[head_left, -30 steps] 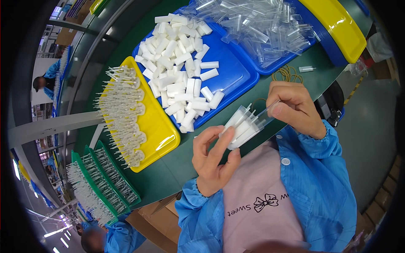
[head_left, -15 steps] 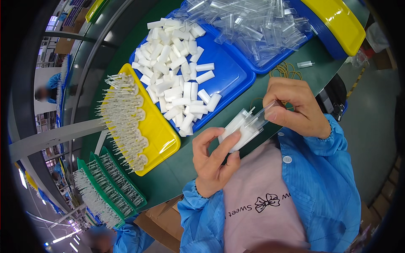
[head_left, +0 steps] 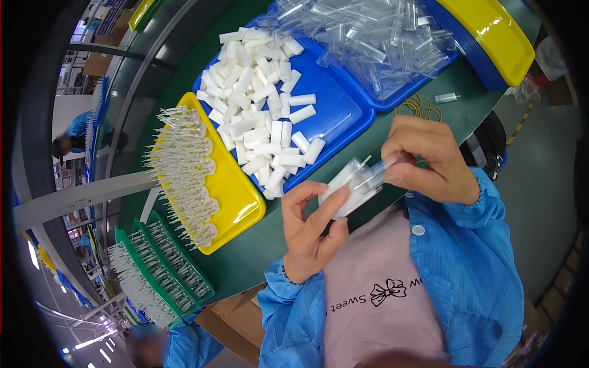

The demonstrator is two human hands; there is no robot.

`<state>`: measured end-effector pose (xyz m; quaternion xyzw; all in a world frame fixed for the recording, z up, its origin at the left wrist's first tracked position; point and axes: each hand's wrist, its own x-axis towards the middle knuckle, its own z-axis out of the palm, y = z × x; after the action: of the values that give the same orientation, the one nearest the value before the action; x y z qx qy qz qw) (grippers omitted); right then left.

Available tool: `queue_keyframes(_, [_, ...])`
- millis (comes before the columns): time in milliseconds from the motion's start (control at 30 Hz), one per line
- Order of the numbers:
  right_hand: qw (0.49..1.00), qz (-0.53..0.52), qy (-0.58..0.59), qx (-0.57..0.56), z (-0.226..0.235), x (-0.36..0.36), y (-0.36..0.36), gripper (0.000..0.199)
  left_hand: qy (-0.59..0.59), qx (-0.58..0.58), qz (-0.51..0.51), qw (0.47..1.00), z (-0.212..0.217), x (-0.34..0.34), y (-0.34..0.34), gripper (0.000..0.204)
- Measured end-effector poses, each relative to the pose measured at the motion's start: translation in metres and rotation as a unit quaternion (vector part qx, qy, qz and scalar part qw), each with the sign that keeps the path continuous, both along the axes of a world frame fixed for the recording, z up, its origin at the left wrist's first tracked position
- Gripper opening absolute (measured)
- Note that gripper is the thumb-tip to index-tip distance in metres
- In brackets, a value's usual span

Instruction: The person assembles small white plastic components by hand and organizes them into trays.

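Near the table's front edge, my left hand [head_left: 310,230] is closed around a small bunch of clear plastic tubes with white cylinders inside [head_left: 350,190]. A thin white stem sticks up from the bunch. My right hand [head_left: 432,159] pinches a clear plastic tube [head_left: 388,172] between thumb and fingers, against the right side of the bunch. Whether that tube is slid over one of the pieces, I cannot tell. Beyond my hands, loose white cylinders [head_left: 264,95] are heaped in a blue tray [head_left: 343,126].
Clear tubes [head_left: 368,37] fill a second blue tray [head_left: 392,103]. White-stemmed parts stand in a yellow tray [head_left: 242,211] and green racks [head_left: 165,270]. Rubber bands [head_left: 418,107] and one finished-looking tube [head_left: 446,97] lie at the right. Stacked trays [head_left: 491,37] stand beyond. A co-worker's sleeve [head_left: 193,345] shows lower left.
The clear tube in my right hand has tilted slightly lower along the bunch. My left hand keeps its hold. The trays have shifted a little in view.
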<state>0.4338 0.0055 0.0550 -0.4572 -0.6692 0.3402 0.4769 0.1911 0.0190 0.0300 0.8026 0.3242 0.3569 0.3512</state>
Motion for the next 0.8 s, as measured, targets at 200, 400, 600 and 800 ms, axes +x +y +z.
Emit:
queue_keyframes(200, [1.000,-0.013,0.009,0.006,-0.0025,-0.0034,0.0016,0.020,0.018,0.014,-0.048,0.999,-0.0008,-0.0030,0.0060,0.037])
queue_keyframes(400, [1.000,-0.009,0.012,-0.008,0.0040,-0.0047,-0.0007,0.020,-0.007,0.039,-0.044,0.998,-0.0013,-0.0017,0.0034,0.049])
queue_keyframes(600, [0.998,0.010,-0.015,-0.053,0.0067,0.0006,0.0000,0.019,-0.022,0.016,0.013,1.000,-0.0018,0.0033,-0.0001,0.050])
queue_keyframes(800, [1.000,0.011,-0.005,-0.029,0.0017,0.0006,-0.0035,0.018,-0.007,0.023,0.007,1.000,0.0004,0.0043,-0.0022,0.049])
